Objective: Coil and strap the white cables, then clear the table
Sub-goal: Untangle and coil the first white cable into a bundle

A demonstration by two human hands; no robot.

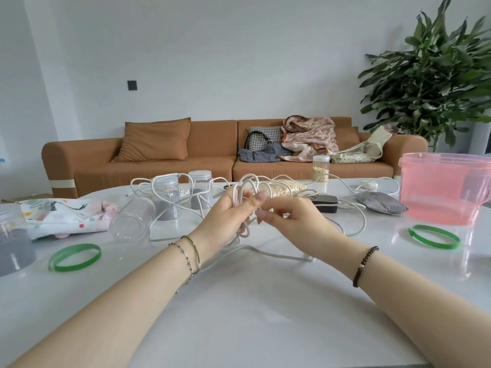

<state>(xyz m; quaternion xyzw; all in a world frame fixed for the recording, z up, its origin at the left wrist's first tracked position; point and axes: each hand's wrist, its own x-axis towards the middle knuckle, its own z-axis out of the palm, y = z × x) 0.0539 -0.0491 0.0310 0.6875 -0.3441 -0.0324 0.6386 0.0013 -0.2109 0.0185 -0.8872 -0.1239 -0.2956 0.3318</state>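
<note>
You're in a home living room, at a white tabletop (239, 309).
Across from you a long tan sofa (212, 160) stands against a plain white wall, with a matching cushion (156, 139), a crumpled pink blanket (308, 134), a checked pillow (267, 130) and some bags (261, 155) on it. A tall leafy houseplant (430, 75) fills the right corner, and a dark wall switch (132, 85) sits above the sofa's left end. On the tabletop lie a colourful printed cloth (61, 216) and a pink plastic tub (446, 187).

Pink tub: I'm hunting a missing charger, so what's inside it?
The pink tub is translucent: a dark blurred shape shows at its right, inside or behind, unclear. Its floor cannot be seen.
</note>
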